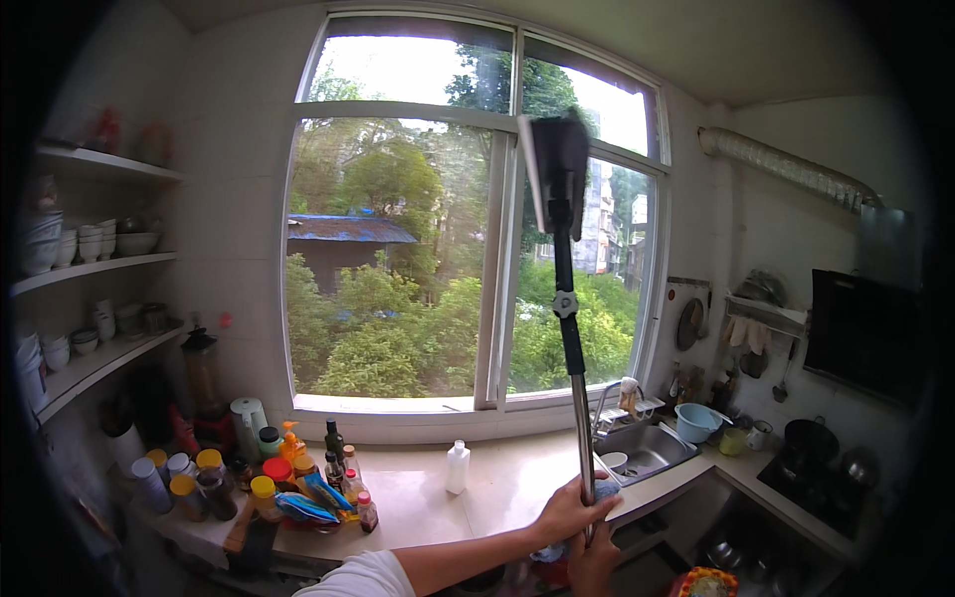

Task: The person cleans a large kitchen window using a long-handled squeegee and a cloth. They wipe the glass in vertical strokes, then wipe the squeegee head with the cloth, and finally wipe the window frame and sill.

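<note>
Both hands grip the metal pole (582, 418) of a long-handled window cleaner. My left hand (571, 511), on an arm in a white sleeve, is wrapped around the lower shaft. Just below it my right hand (595, 561) closes on the pole's end. From there the pole rises nearly upright to a black angle joint with a pale knob (565, 304). Its dark, slightly blurred head (558, 168) has a white edge and overlaps the window frame (501, 261); whether it touches the glass I cannot tell. A blue-grey cloth (608, 489) shows beside my left hand.
An uncapped white plastic bottle (457, 468) stands on the counter (418, 515). Several condiment bottles and jars (277, 472) crowd its left. Right of the pole are a steel sink (656, 451), a blue basin (697, 423) and a stove (809, 485). Bowls fill the left shelves (104, 261).
</note>
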A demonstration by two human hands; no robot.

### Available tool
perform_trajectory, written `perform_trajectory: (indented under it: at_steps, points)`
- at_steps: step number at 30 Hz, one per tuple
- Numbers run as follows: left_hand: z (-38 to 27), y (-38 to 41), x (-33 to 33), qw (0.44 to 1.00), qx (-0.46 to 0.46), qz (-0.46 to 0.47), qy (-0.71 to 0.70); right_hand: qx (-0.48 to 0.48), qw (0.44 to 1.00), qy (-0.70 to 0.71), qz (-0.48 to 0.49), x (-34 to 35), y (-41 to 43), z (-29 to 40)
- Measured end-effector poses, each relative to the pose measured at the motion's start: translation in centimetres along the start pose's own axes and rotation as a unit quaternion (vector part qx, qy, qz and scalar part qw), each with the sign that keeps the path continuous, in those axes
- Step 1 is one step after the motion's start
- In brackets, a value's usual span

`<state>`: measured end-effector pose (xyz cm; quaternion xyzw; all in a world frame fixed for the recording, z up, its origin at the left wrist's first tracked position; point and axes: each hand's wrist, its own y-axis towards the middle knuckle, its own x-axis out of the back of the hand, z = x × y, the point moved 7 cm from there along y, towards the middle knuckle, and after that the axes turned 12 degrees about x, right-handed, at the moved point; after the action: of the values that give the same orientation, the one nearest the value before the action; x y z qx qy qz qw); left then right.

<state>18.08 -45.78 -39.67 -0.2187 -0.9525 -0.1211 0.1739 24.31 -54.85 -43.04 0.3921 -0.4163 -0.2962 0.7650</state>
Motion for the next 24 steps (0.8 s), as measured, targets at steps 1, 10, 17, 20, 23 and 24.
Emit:
perform_trajectory:
  at_steps: [1,10,17,20,23,24]
  points:
    - [0.1,0.5,0.0,0.998,-0.013,-0.021,-0.055,-0.019,1.0,0.003,0.024,-0.4,0.0,-0.2]
    - [-1.6,7.3,9.7,0.952,-0.137,-0.072,-0.264,-0.031,0.977,0.174,0.123,-1.7,-6.8,-2.2]
    - [-7.4,12.3,17.6,0.898,-0.176,0.05,-0.401,-0.245,0.777,0.436,0.381,-5.3,-18.6,-6.9]
    - [-10.6,13.8,19.8,0.887,-0.197,0.06,-0.414,-0.292,0.719,0.483,0.404,-6.4,-18.4,-7.3]
    - [-13.0,16.6,22.5,0.876,-0.226,0.087,-0.418,-0.293,0.714,0.5,0.392,-8.6,-18.2,-9.4]
    - [-13.9,18.0,23.0,0.872,-0.238,0.104,-0.416,-0.29,0.717,0.507,0.381,-9.6,-18.3,-10.5]
